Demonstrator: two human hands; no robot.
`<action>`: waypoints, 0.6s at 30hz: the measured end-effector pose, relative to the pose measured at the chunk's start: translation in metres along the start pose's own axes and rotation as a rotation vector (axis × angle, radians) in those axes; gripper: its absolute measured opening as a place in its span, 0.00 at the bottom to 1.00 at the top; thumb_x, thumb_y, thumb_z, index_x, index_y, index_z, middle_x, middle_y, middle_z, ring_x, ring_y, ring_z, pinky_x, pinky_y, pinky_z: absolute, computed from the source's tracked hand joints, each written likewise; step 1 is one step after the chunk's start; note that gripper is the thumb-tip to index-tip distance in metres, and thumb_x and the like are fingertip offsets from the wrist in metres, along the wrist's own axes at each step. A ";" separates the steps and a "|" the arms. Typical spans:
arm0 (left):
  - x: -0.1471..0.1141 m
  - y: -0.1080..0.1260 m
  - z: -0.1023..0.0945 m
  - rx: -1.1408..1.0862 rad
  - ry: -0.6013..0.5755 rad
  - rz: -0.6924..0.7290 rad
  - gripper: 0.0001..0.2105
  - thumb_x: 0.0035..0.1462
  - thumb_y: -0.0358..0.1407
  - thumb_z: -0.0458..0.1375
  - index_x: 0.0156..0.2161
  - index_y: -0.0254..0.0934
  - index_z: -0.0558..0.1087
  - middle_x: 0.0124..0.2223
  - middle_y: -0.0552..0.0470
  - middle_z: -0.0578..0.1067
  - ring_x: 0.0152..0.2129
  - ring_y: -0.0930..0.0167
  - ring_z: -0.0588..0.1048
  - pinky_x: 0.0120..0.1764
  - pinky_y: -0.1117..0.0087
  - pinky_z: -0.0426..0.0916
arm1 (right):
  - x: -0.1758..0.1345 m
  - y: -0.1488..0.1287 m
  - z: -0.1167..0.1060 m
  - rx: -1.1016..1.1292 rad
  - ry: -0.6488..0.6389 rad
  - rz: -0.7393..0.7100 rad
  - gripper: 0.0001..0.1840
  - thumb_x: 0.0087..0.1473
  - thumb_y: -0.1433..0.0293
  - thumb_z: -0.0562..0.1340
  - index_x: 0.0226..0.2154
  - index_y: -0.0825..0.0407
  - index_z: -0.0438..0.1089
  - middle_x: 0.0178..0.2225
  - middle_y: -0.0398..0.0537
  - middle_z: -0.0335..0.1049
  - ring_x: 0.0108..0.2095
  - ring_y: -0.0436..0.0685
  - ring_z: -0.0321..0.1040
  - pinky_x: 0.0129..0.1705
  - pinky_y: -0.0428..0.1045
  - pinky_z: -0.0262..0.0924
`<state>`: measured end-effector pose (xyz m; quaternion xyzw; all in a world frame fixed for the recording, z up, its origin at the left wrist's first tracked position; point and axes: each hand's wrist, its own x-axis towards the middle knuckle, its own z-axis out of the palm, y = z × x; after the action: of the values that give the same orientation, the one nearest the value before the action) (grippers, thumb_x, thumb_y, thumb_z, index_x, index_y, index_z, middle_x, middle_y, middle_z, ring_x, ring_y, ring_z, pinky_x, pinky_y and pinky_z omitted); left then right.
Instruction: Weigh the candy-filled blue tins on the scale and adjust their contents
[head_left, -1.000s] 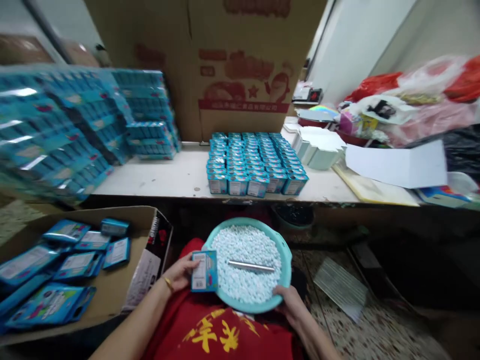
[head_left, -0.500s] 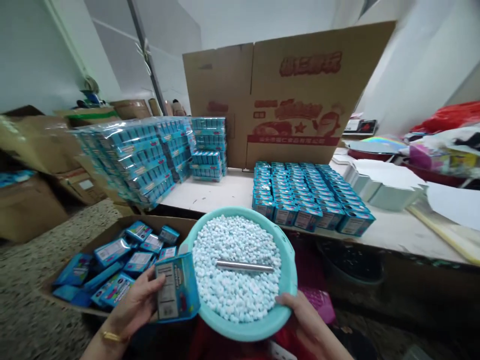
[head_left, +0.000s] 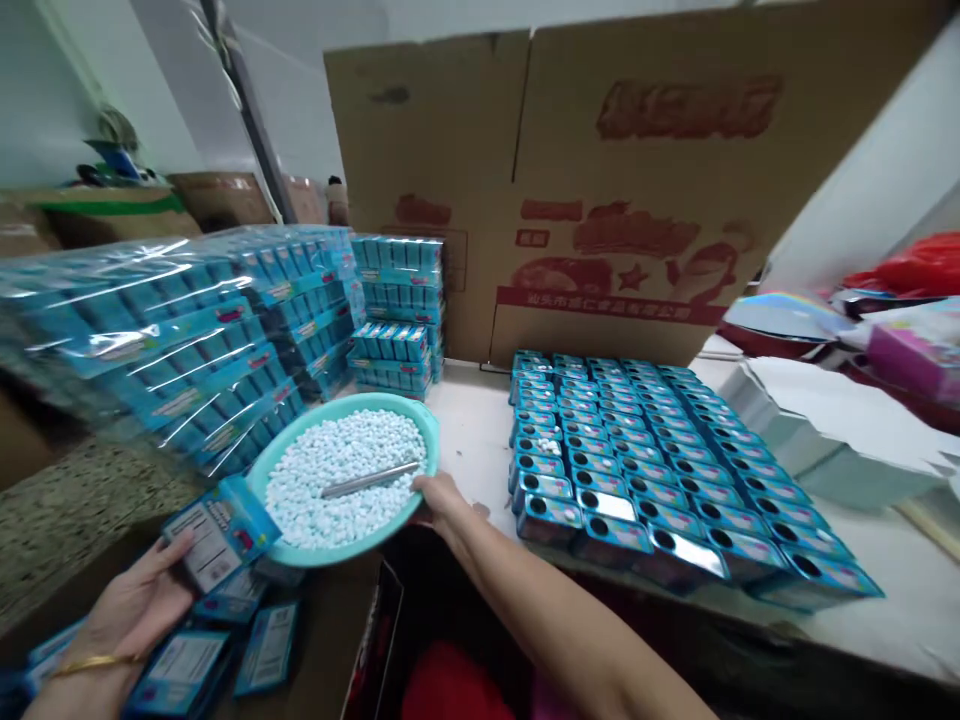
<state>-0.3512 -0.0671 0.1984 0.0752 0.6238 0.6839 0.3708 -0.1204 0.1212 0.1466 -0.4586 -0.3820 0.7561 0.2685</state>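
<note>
My left hand (head_left: 142, 600) is closed on a small blue printed box (head_left: 210, 545), whose top end presses against the basin's left side. My right hand (head_left: 442, 495) grips the right rim of a light green plastic basin (head_left: 337, 556). White and pale blue pellets (head_left: 322, 525) fill much of the basin, and a shiny metal tube (head_left: 371, 480) lies across them. The basin is at the table's left front edge, beside the wrapped packs; whether it rests on the table is hidden. Below my left hand, more blue boxes (head_left: 266, 645) lie loose in an open carton (head_left: 330, 640).
Rows of upright blue boxes (head_left: 645, 470) with dark round holes on top stand on the white table (head_left: 472, 420). Plastic-wrapped packs (head_left: 202, 330) are stacked at left. Behind stands a large cardboard carton (head_left: 600, 170). Stacked white sheets (head_left: 832, 420) lie at right.
The basin has moved left and away from me, up to the table edge, with my right arm stretched after it. My left hand and its box have shifted left. The view has moved closer to the table.
</note>
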 end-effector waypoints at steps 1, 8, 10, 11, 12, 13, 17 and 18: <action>0.014 0.002 0.003 0.029 0.017 0.035 0.19 0.42 0.37 0.59 0.43 0.42 0.68 0.38 0.53 0.77 0.40 0.57 0.71 0.33 0.52 0.71 | 0.017 -0.007 0.006 -0.006 -0.015 0.012 0.12 0.39 0.76 0.56 0.31 0.51 0.63 0.18 0.39 0.63 0.20 0.51 0.62 0.22 0.49 0.64; 0.047 0.029 0.023 0.198 0.082 0.162 0.28 0.34 0.41 0.65 0.44 0.39 0.66 0.39 0.53 0.75 0.38 0.61 0.71 0.37 0.57 0.70 | 0.074 -0.034 0.009 0.000 -0.268 0.048 0.21 0.46 0.61 0.58 0.45 0.43 0.61 0.41 0.41 0.68 0.34 0.52 0.68 0.35 0.52 0.65; 0.041 0.032 0.032 0.282 0.093 0.255 0.29 0.33 0.39 0.66 0.45 0.39 0.64 0.40 0.54 0.73 0.38 0.65 0.70 0.39 0.61 0.69 | 0.071 -0.024 -0.006 -0.104 -0.190 -0.052 0.27 0.46 0.56 0.57 0.50 0.44 0.59 0.51 0.45 0.62 0.45 0.57 0.64 0.42 0.54 0.63; 0.039 0.031 0.038 0.336 0.105 0.315 0.29 0.34 0.38 0.66 0.45 0.38 0.64 0.40 0.54 0.72 0.37 0.67 0.70 0.41 0.62 0.67 | 0.068 -0.017 -0.016 -0.217 -0.092 -0.109 0.29 0.45 0.55 0.57 0.51 0.46 0.59 0.53 0.48 0.59 0.49 0.59 0.61 0.45 0.56 0.61; 0.038 0.030 0.045 0.404 0.110 0.367 0.29 0.35 0.38 0.65 0.45 0.38 0.63 0.40 0.54 0.71 0.37 0.68 0.70 0.42 0.63 0.66 | 0.063 -0.009 -0.026 -0.363 -0.020 -0.169 0.31 0.43 0.55 0.59 0.50 0.49 0.61 0.54 0.50 0.58 0.52 0.61 0.57 0.49 0.57 0.57; 0.039 0.028 0.053 0.466 0.110 0.402 0.28 0.36 0.39 0.65 0.45 0.36 0.63 0.39 0.53 0.70 0.37 0.68 0.69 0.43 0.63 0.65 | 0.058 -0.003 -0.036 -0.478 0.027 -0.227 0.32 0.43 0.55 0.59 0.50 0.52 0.62 0.54 0.53 0.57 0.53 0.62 0.55 0.53 0.58 0.51; 0.055 0.022 0.084 0.522 0.022 0.403 0.24 0.41 0.40 0.61 0.45 0.36 0.62 0.40 0.51 0.69 0.37 0.69 0.69 0.43 0.65 0.64 | 0.036 -0.003 -0.064 -0.664 0.070 -0.263 0.31 0.49 0.56 0.54 0.52 0.57 0.59 0.54 0.57 0.57 0.50 0.62 0.59 0.52 0.59 0.53; 0.058 0.021 0.092 0.508 -0.001 0.392 0.23 0.41 0.39 0.61 0.44 0.36 0.62 0.40 0.51 0.69 0.37 0.69 0.69 0.43 0.65 0.64 | 0.029 -0.011 -0.066 -0.688 0.058 -0.262 0.29 0.51 0.57 0.53 0.52 0.56 0.60 0.53 0.57 0.59 0.49 0.62 0.61 0.50 0.58 0.56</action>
<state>-0.3491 0.0420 0.2162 0.2845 0.7480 0.5646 0.2018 -0.0730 0.1708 0.1227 -0.4905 -0.6615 0.5292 0.2041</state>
